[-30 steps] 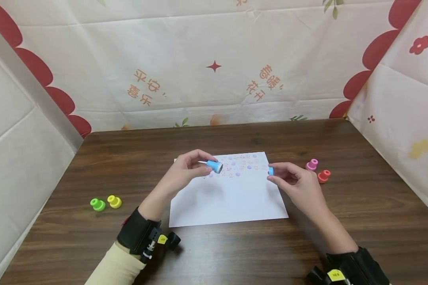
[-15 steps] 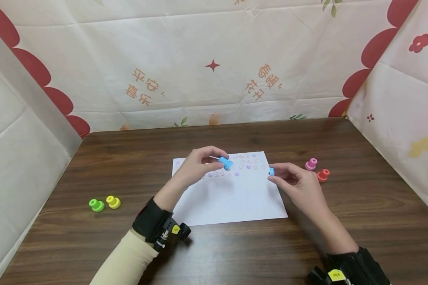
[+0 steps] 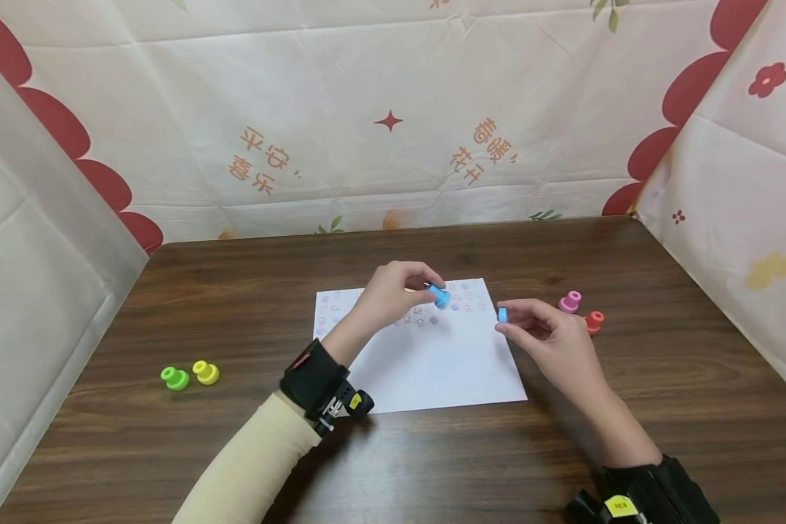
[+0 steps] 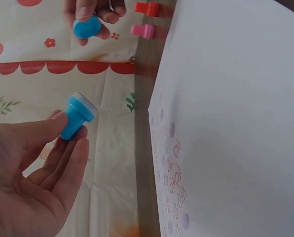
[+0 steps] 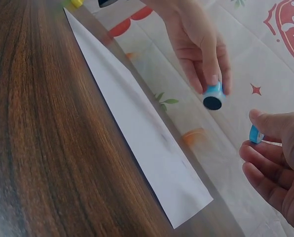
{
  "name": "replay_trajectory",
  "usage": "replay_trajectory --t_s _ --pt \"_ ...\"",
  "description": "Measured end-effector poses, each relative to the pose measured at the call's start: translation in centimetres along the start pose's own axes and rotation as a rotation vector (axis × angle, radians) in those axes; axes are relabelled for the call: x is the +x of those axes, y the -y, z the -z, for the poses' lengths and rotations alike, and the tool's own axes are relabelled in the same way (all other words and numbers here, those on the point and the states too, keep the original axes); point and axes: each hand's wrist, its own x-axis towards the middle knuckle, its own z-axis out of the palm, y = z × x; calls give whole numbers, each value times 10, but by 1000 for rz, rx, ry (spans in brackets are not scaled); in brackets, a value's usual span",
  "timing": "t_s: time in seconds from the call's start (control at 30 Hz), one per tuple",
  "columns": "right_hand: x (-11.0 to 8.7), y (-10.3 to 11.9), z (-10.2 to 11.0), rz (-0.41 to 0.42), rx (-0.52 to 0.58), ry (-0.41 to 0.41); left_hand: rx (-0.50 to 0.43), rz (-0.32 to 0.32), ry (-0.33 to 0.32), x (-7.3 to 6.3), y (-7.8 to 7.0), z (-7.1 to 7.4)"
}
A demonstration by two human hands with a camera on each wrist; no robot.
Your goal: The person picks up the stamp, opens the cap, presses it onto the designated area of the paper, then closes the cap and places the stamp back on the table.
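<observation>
Between thumb and fingers, my left hand point(image 3: 396, 291) holds a blue toy stamp point(image 4: 77, 116) above the far part of a white sheet of paper point(image 3: 445, 371). The stamp's dark round face point(image 5: 212, 102) shows uncapped in the right wrist view. My right hand point(image 3: 553, 338) pinches a small round blue cap point(image 5: 256, 134) at the paper's right edge. A short gap separates stamp and cap. Rows of small purple and red stamped prints point(image 4: 174, 173) run along the far part of the sheet; my left hand hides some of them in the head view.
A pink stamp point(image 3: 570, 302) and a red stamp point(image 3: 594, 322) stand on the brown wooden table point(image 3: 465, 466) beyond my right hand. Green point(image 3: 175, 378) and yellow point(image 3: 206, 372) stamps stand at the left. A printed cloth point(image 3: 340, 87) hangs behind the table.
My left hand has carried the blue stamp rightward over the paper, toward the cap, and the stamp has turned in the fingers' hold. My right hand has stayed nearly still with the cap.
</observation>
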Motion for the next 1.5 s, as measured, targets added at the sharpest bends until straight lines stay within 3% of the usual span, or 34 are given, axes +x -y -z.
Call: replay_trajectory --t_s 0.13,0.37,0.53,0.87,1.13,1.33,1.5 --pt "0 0 1 -4 2 8 142 -19 31 6 -4 -7" --pt "-1 -1 0 5 -3 -2 488 -80 113 17 -7 -20" --pt "-1 -3 -1 17 1 -6 619 -86 204 20 -9 -27" --pt "-1 -4 -2 12 -3 -7 705 -134 267 25 -7 -34" --pt "-2 -4 -1 9 -5 -1 707 -153 305 28 -4 -35" --pt "-3 -3 0 -4 -16 4 764 -147 293 24 -9 -32" --pt "-2 -4 -1 7 -4 -3 842 -141 242 23 -14 -34"
